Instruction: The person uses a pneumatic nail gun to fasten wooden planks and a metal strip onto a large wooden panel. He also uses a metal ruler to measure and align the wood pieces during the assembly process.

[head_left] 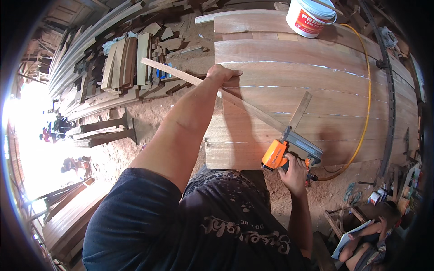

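Note:
My right hand point(294, 174) is wrapped round the handle of an orange and grey nail gun point(275, 154). The gun's nose rests near the lower end of a long thin wooden strip point(253, 110), where a short wooden piece point(300, 110) meets it. Both lie across a panel of wide boards point(262, 132) with whitish glue along some seams. My left hand point(221, 73) is at the panel's left side, just above the strip, thumb pointing right. Its other fingers are mostly hidden. The strip passes beneath my left forearm and sticks out past the panel's edge.
A yellow air hose point(369, 90) curves over the panel's right part. A white glue bucket point(309, 20) stands at the far edge. A dark metal bar point(391, 104) crosses at right. Stacked timber point(120, 63) lies at left; another person point(361, 244) sits lower right.

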`<state>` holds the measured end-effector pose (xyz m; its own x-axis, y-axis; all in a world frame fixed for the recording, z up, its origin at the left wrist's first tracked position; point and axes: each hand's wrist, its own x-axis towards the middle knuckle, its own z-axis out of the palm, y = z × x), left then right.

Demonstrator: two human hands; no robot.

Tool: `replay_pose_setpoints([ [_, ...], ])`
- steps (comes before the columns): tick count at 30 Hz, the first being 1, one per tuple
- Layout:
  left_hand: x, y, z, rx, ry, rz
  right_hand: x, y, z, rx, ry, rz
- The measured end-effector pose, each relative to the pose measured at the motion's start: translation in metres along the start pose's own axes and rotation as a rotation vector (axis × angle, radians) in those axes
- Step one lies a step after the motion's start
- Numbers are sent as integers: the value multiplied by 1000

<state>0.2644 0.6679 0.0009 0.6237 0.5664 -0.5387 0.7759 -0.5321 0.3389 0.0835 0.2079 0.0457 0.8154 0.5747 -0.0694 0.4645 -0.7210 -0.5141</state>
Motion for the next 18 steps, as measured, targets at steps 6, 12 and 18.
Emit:
replay_pose_setpoints([
  [6, -7, 4, -3, 63, -20, -51, -1, 4, 3, -14, -6, -23],
  [12, -31, 3, -16, 50, 3, 141, 1, 1, -13, -48, -27, -77],
  [18, -98, -55, 6, -204, 558, 442, 66, -64, -108, -149, -188, -84],
])
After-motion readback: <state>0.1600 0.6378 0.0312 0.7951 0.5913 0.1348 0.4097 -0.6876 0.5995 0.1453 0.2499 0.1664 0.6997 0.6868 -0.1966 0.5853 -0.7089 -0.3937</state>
